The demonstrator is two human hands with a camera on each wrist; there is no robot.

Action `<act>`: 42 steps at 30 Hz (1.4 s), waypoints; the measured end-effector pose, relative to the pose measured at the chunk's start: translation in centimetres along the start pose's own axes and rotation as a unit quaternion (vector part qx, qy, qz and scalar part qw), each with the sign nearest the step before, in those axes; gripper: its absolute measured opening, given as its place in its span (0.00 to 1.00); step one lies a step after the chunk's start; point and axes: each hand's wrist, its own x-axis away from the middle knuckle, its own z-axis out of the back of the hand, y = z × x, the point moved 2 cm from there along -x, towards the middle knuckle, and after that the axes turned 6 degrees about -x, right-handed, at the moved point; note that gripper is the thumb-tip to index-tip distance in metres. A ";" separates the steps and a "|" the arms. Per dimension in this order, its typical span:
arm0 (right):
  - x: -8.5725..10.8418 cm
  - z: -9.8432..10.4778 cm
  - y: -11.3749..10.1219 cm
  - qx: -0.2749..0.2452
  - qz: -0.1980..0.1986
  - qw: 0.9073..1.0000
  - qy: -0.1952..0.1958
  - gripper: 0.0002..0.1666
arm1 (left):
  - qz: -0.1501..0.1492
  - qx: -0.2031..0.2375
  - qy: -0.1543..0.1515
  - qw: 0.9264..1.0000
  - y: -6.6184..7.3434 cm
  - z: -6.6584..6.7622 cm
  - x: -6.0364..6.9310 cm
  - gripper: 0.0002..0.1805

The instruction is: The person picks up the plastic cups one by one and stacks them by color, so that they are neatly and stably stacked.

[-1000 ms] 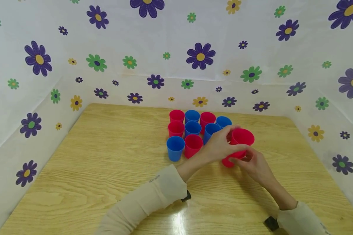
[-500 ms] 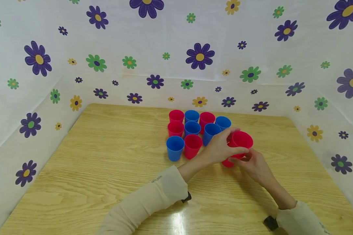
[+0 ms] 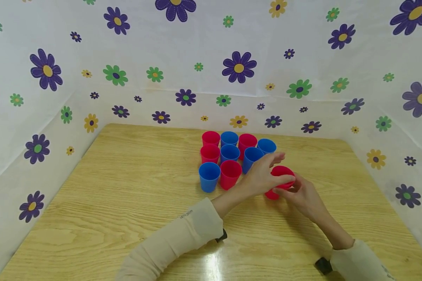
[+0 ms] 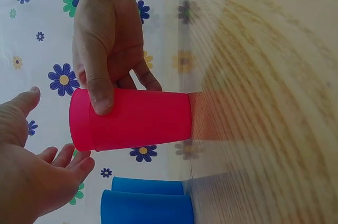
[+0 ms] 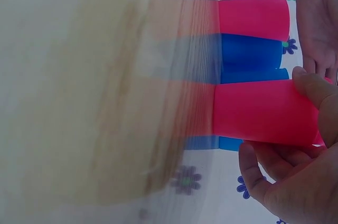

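Note:
A red cup [image 3: 282, 171] stands upright on the table at the right of the group, with a doubled rim as of two cups nested. Round its side the right hand [image 3: 307, 198] curls thumb and fingers, as the left wrist view shows with the right hand [image 4: 108, 39] on the red cup [image 4: 145, 118]. The left hand [image 3: 261, 175] hovers at the cup's rim with fingers spread; in the left wrist view the left hand [image 4: 37, 174] has its fingertips beside the rim, contact unclear. The right wrist view shows the red cup [image 5: 264, 110] with its base on the table.
Blue and red cups stand upright in rows left of the hands, among them a blue cup [image 3: 209, 179] and a red cup [image 3: 230, 175] in front. A blue cup [image 3: 267, 145] is behind the left hand. Flowered cloth [image 3: 211, 82] surrounds the wooden table [image 3: 109, 187].
The upper red cup has gone down into the lower one, its rim now lower and slightly left. The left hand's fingers have come off it; the right hand has barely moved.

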 end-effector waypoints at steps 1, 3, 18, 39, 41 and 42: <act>0.0 0.0 0.0 0.000 -0.003 1.000 0.000 0.29 | -0.002 0.000 0.001 1.000 0.0 0.1 0.1 0.40; 0.0 0.0 0.0 0.002 -0.008 1.000 0.001 0.30 | -0.005 -0.001 0.002 1.000 0.0 0.3 0.2 0.39; -0.1 -0.1 0.2 -0.010 -0.018 1.000 0.005 0.35 | -0.012 -0.002 0.019 1.000 -0.1 4.3 2.8 0.35; -0.2 -0.1 -0.3 0.005 -0.046 0.999 0.005 0.37 | 0.014 -0.016 0.067 0.998 -1.8 9.4 5.1 0.34; -0.2 -0.1 -0.3 0.008 -0.049 0.999 0.005 0.37 | 0.014 -0.022 0.076 0.997 -2.1 10.1 5.3 0.34; -0.2 -0.1 -0.2 0.008 -0.049 0.999 0.004 0.37 | 0.014 -0.027 0.080 0.996 -2.2 10.5 5.4 0.34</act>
